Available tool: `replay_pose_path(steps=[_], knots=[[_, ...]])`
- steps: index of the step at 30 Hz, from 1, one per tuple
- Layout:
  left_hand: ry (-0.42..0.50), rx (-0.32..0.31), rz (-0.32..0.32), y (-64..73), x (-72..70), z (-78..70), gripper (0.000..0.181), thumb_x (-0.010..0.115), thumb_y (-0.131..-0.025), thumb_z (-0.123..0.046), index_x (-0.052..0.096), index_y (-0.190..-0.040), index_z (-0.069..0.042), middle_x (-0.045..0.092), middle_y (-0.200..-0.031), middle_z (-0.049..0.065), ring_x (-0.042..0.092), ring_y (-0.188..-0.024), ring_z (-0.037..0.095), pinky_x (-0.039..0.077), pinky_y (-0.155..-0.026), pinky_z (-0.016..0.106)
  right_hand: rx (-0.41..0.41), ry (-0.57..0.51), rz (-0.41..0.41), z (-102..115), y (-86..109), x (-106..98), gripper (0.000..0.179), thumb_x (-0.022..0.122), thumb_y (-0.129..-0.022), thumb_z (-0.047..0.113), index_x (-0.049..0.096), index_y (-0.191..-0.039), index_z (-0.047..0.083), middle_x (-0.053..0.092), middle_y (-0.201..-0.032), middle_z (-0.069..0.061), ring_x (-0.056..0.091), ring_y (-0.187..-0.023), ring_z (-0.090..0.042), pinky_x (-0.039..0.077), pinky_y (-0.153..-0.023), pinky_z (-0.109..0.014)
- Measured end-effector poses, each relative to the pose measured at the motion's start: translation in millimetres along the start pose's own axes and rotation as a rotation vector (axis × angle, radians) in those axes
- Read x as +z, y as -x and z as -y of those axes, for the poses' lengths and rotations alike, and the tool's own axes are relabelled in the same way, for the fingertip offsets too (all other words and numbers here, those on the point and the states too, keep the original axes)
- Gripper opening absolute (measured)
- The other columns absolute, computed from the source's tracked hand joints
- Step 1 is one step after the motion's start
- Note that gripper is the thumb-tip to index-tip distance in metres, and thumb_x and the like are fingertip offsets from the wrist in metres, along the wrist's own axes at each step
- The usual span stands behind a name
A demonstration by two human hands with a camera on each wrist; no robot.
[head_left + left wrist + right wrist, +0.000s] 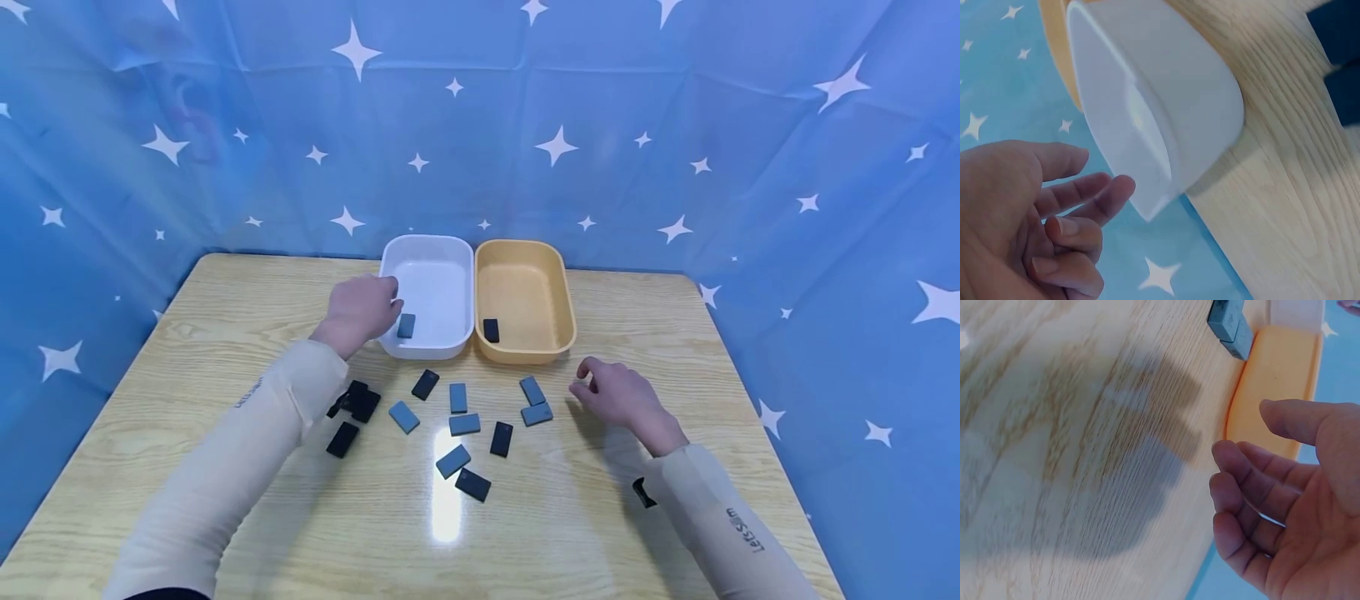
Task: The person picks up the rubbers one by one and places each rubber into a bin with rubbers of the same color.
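Note:
My left hand (363,307) hovers at the left rim of a white bin (441,287), fingers loosely bent and holding nothing. In the left wrist view its thumb and fingertips stand apart beside the bin. One blue-grey block (406,326) lies inside the white bin, close to the hand. To its right a yellow-orange bin (528,287) contains one black block (491,331). My right hand (617,393) is raised over the table, loosely curled and empty. Nearest to it are two blue-grey blocks, one (537,414) touching the other (532,390).
More blue-grey blocks (464,424) and black blocks (473,484) lie scattered across the wooden table (360,533). Several black blocks (366,406) cluster beside the left forearm, partly hidden by it. A blue curtain with white stars (495,192) hangs behind the bins.

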State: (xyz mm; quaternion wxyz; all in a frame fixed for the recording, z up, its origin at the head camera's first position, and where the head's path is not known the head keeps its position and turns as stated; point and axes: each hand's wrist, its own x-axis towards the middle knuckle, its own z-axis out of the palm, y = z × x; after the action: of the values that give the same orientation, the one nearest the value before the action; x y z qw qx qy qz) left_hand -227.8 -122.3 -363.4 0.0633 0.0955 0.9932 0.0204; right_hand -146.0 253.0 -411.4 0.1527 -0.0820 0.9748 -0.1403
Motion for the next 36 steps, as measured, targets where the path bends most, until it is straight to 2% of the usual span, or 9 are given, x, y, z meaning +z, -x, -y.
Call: replay_pose_path(steps=[6,12,19,28,36], knots=[[0.046,-0.028,-0.007,15.4,-8.4,17.5,0.028,0.051,-0.098,-0.03,0.064,-0.107,-0.007,0.065,-0.082,0.009,0.058,-0.067,0.023,0.043,-0.052,0.032,0.006,0.004,0.005,0.6,-0.9,-0.8,0.026,0.056,-0.095,0.033,0.061,-0.108,0.01,0.065,-0.082,-0.003,0.054,-0.064,-0.016,0.04,-0.056,-0.03],[0.058,-0.012,-0.025,29.5,-9.6,31.0,0.027,0.053,-0.098,-0.028,0.066,-0.108,-0.007,0.067,-0.085,0.011,0.058,-0.066,0.025,0.044,-0.051,0.035,0.005,0.0,0.008,0.9,-2.5,0.1,0.026,0.057,-0.095,0.033,0.061,-0.108,0.01,0.064,-0.081,-0.003,0.054,-0.063,-0.015,0.041,-0.056,-0.03],[0.064,-0.012,-0.026,39.7,-2.1,47.1,0.029,0.053,-0.097,-0.028,0.066,-0.112,-0.007,0.07,-0.094,0.015,0.062,-0.071,0.028,0.047,-0.053,0.04,0.0,0.004,0.001,2.8,-3.8,2.0,0.028,0.057,-0.095,0.033,0.061,-0.109,0.01,0.065,-0.082,-0.004,0.054,-0.065,-0.015,0.041,-0.057,-0.03],[0.063,-0.032,0.022,50.3,10.6,60.3,0.032,0.053,-0.097,-0.03,0.064,-0.116,-0.006,0.069,-0.089,0.013,0.059,-0.067,0.026,0.045,-0.052,0.038,-0.012,-0.009,0.003,4.9,-4.0,4.9,0.026,0.058,-0.095,0.033,0.061,-0.108,0.01,0.064,-0.079,-0.002,0.053,-0.062,-0.015,0.04,-0.055,-0.03],[0.075,-0.034,0.059,55.2,24.6,68.4,0.03,0.054,-0.097,-0.031,0.065,-0.113,-0.007,0.066,-0.08,0.01,0.056,-0.064,0.024,0.042,-0.051,0.036,-0.031,-0.005,-0.004,9.6,-4.9,7.8,0.024,0.059,-0.095,0.032,0.062,-0.106,0.011,0.062,-0.076,-0.001,0.052,-0.061,-0.015,0.039,-0.054,-0.03]])
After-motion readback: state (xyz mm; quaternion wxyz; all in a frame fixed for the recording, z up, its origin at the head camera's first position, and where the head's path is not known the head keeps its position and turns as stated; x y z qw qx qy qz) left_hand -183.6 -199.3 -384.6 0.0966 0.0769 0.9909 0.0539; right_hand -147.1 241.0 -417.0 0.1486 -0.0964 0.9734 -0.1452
